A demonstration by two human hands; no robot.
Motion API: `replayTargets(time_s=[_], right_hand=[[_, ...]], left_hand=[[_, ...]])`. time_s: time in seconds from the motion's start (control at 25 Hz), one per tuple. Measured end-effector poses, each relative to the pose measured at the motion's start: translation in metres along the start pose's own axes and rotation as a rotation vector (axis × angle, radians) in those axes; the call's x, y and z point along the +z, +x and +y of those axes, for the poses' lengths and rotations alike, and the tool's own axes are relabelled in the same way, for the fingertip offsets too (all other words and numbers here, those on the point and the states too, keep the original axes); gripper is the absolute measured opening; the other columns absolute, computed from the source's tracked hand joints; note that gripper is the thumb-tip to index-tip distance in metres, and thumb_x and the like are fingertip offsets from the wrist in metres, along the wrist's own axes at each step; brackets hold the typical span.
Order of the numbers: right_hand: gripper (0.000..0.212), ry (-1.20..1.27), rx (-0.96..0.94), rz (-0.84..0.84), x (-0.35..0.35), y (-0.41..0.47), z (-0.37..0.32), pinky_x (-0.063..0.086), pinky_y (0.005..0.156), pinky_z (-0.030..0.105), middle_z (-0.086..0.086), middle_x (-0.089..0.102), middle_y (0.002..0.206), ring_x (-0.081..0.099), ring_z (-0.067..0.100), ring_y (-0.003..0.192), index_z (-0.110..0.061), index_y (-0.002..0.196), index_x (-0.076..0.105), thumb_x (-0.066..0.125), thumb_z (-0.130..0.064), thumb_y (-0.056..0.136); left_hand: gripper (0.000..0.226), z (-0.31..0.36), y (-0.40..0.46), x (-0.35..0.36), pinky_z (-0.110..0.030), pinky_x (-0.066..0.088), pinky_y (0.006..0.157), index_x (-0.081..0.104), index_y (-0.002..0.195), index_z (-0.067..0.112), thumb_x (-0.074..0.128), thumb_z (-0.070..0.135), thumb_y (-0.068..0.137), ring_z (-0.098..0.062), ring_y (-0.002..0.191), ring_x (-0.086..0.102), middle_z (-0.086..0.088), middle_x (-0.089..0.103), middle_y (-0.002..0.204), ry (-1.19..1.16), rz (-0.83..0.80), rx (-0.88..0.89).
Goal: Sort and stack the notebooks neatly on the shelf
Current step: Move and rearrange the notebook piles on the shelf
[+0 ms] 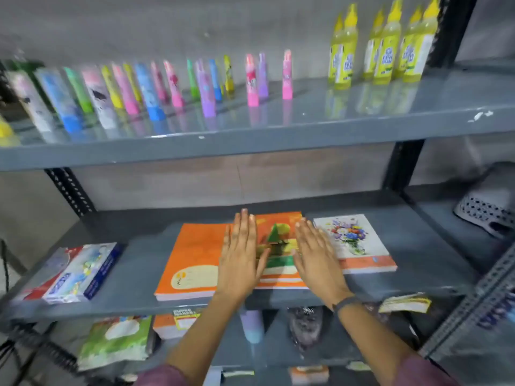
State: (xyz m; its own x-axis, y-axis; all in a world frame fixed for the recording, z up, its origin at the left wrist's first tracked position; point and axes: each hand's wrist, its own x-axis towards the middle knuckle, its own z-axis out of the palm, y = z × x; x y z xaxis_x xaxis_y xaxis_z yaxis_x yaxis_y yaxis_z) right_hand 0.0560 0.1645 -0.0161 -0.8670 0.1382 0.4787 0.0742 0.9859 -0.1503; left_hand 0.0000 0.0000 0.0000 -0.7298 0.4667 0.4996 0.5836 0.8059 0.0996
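On the middle grey shelf (139, 274) lie three stacks of notebooks side by side. An orange stack with a cream label (192, 260) is on the left. Beside it sits a stack with a green and yellow picture cover (278, 240). A stack with a flower-bouquet cover (351, 240) lies on the right. My left hand (241, 254) rests flat, fingers straight, where the orange stack meets the picture stack. My right hand (315, 252) lies flat over the picture stack's right edge, next to the flower stack. Neither hand grips anything.
A blue, white and red packet (80, 271) lies at the shelf's left end. The upper shelf (250, 146) carries several coloured tubes and yellow bottles (384, 45). The lower shelf holds a green packet (117, 341), more notebooks (172, 324) and a lilac bottle (252, 327). A perforated basket (485, 213) sits far right.
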Motion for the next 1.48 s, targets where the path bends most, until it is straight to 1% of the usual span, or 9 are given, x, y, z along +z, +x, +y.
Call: replayTargets(time_s=[0.12,0.24,0.44,0.64,0.8,1.04,1.2,1.32,1.48], right_hand=[[0.058,0.191,0.171,-0.263,0.024,0.003,0.01,0.015,0.119,0.035,0.016,0.025,0.157,0.024,0.028,0.145,-0.006,0.147,0.027,0.028,-0.036,0.097],[0.061,0.241,0.235,-0.369,0.034,0.009,0.015,0.022,0.117,0.037,0.016,0.021,0.157,0.02,0.03,0.144,-0.007,0.147,0.024,0.034,-0.04,0.098],[0.069,0.4,0.452,-0.371,0.044,0.021,0.016,0.032,0.111,0.038,0.018,0.033,0.15,0.03,0.035,0.138,-0.005,0.143,0.033,0.059,-0.037,0.088],[0.061,0.469,0.574,-0.325,0.043,0.027,0.021,0.041,0.102,0.037,0.016,0.049,0.137,0.04,0.035,0.129,-0.008,0.141,0.038,0.062,-0.023,0.087],[0.051,0.32,0.657,-0.153,0.025,0.025,0.051,0.04,0.099,0.04,0.014,0.051,0.134,0.042,0.034,0.125,-0.016,0.136,0.044,0.055,-0.026,0.088],[0.046,0.154,0.805,0.032,-0.003,0.008,0.133,0.039,0.095,0.047,0.014,0.058,0.129,0.045,0.037,0.123,-0.015,0.131,0.052,0.053,-0.024,0.086],[0.042,0.133,0.842,-0.112,-0.005,-0.007,0.157,0.035,0.097,0.048,0.014,0.055,0.134,0.041,0.037,0.126,-0.01,0.128,0.053,0.052,-0.022,0.088],[0.045,0.086,0.69,-0.049,-0.006,-0.004,0.138,0.035,0.1,0.048,0.01,0.049,0.14,0.039,0.034,0.129,-0.013,0.131,0.051,0.053,-0.019,0.087],[0.046,0.413,0.417,-0.169,0.003,0.016,0.073,0.041,0.107,0.041,0.01,0.053,0.136,0.044,0.029,0.127,-0.013,0.135,0.048,0.053,-0.02,0.09]], left_hand=[[0.096,-0.002,-0.002,0.037,-0.041,0.0,0.119,0.005,0.146,0.006,-0.001,0.072,0.077,-0.029,0.147,0.003,-0.017,0.008,0.158,-0.068,-0.34,-0.215],[0.078,-0.001,0.002,0.059,-0.047,0.008,0.119,0.015,0.145,0.005,0.025,0.058,0.089,-0.032,0.146,0.01,-0.021,0.013,0.156,-0.141,-0.521,-0.387],[0.044,0.014,0.012,0.067,-0.046,0.027,0.112,0.05,0.125,0.01,0.046,0.036,0.09,-0.031,0.133,0.036,-0.012,0.052,0.138,-0.146,-0.346,-0.459],[0.031,0.04,0.025,0.063,-0.039,0.044,0.089,0.061,0.108,0.007,0.059,0.023,0.082,-0.037,0.094,0.062,-0.017,0.071,0.098,-0.541,-0.17,-0.71],[0.042,0.074,0.047,0.059,-0.039,0.047,0.09,0.052,0.122,0.002,0.062,0.014,0.082,-0.033,0.107,0.058,-0.012,0.061,0.11,-1.105,-0.203,-1.025],[0.045,0.154,0.07,0.081,-0.039,0.046,0.101,0.051,0.124,0.007,0.062,0.008,0.081,-0.028,0.108,0.058,-0.013,0.06,0.122,-1.305,-0.377,-0.862],[0.035,0.171,0.067,0.087,-0.042,0.049,0.098,0.054,0.12,0.009,0.057,0.01,0.085,-0.03,0.11,0.06,-0.013,0.063,0.119,-1.179,-0.484,-0.709],[0.028,0.143,0.062,0.07,-0.034,0.052,0.079,0.06,0.112,0.006,0.054,0.019,0.088,-0.031,0.089,0.063,-0.013,0.068,0.1,-0.79,-0.29,-0.478],[0.037,0.054,0.057,0.053,-0.044,0.042,0.093,0.053,0.12,0.006,0.049,0.024,0.087,-0.037,0.118,0.046,-0.018,0.056,0.126,-0.1,-0.222,-0.683]])
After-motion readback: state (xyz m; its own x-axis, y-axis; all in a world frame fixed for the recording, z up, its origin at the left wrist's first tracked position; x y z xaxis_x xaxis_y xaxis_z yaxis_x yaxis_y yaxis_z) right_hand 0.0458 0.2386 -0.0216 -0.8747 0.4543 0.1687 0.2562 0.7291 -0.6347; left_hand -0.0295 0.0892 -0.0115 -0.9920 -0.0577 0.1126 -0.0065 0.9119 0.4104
